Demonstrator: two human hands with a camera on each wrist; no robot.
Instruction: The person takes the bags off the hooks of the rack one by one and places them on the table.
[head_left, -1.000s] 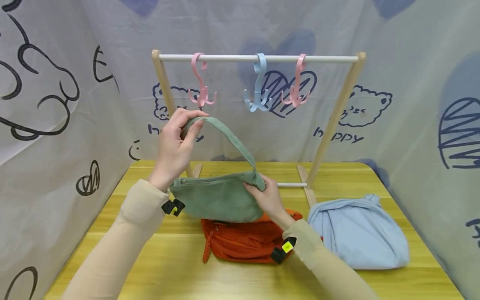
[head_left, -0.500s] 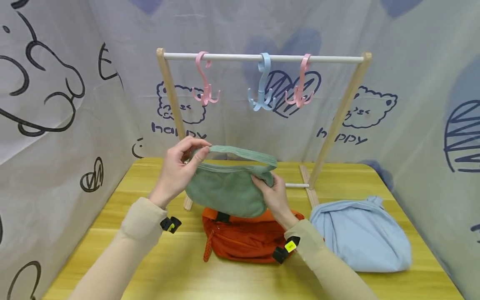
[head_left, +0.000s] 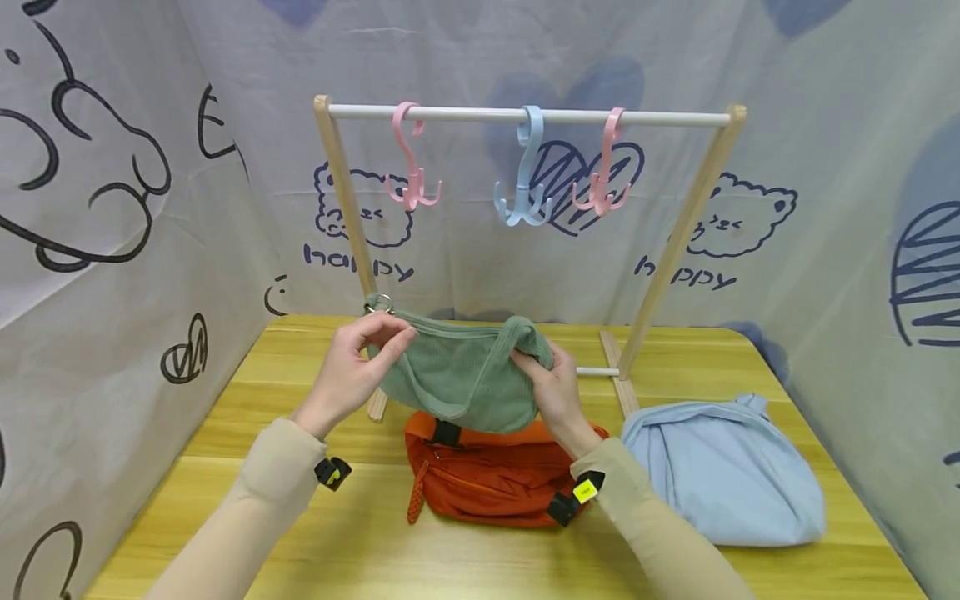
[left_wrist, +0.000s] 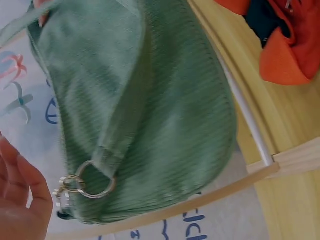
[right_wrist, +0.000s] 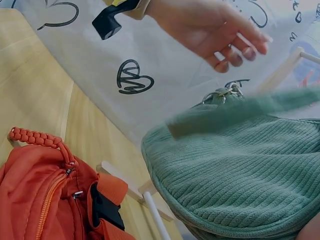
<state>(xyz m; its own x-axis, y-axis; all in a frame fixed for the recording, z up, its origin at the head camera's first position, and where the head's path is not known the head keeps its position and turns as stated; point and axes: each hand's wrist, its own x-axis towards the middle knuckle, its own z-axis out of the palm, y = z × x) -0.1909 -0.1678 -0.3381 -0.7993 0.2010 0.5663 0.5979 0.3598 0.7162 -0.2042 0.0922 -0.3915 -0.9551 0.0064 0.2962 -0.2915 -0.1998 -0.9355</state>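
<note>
A green corduroy shoulder bag point(head_left: 438, 350) hangs in the air, gripped at its right end by my right hand point(head_left: 557, 385). Its strap point(head_left: 450, 410) droops across the front, and metal rings point(left_wrist: 92, 182) join it at the left end. My left hand point(head_left: 352, 367) is beside that end with loosely bent fingers and nothing in them; the right wrist view shows a gap between the hand point(right_wrist: 212, 32) and the bag. Below lies an orange-red bag point(head_left: 495, 487) with a braided zip pull and a black buckle point(right_wrist: 106, 210).
Behind the bag stands a wooden rack with a white bar point(head_left: 465, 113). From it hang a pink hook point(head_left: 412, 187), a blue hook point(head_left: 522, 196) and another pink hook point(head_left: 600, 187). A light blue bag point(head_left: 727, 475) lies at the right on the wooden table point(head_left: 337, 550).
My left hand has come down and let go of the strap, which has dropped from above the bag to its front. My right hand keeps its grip on the green bag.
</note>
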